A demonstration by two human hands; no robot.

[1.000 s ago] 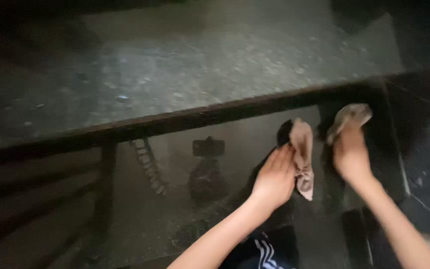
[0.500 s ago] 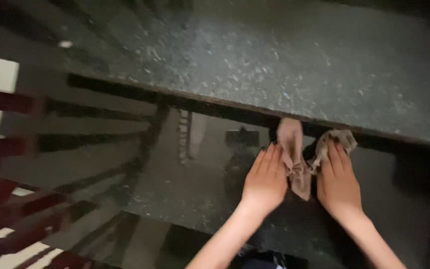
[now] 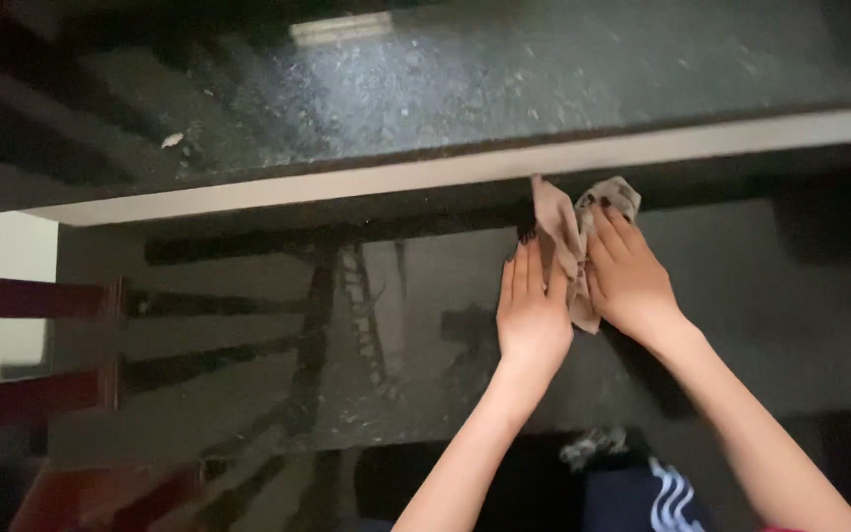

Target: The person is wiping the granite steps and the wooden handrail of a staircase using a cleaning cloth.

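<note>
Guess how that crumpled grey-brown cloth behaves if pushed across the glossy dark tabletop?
The crumpled grey-brown cloth is probably floppy: it folds and bunches between the left hand and right hand. Likely light. It may slide easily on the glossy dark tabletop.

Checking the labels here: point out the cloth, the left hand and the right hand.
cloth (image 3: 556,225): head view, on the upright beige fold between the hands.
left hand (image 3: 532,315): head view, on the back of the hand, flat on the glossy surface.
right hand (image 3: 630,281): head view, on the back of the hand, pressing the cloth.

Both forearms are showing bare, no sleeves. The nails are wearing dark polish. Dark trousers (image 3: 642,493) are showing white stripes.
</note>
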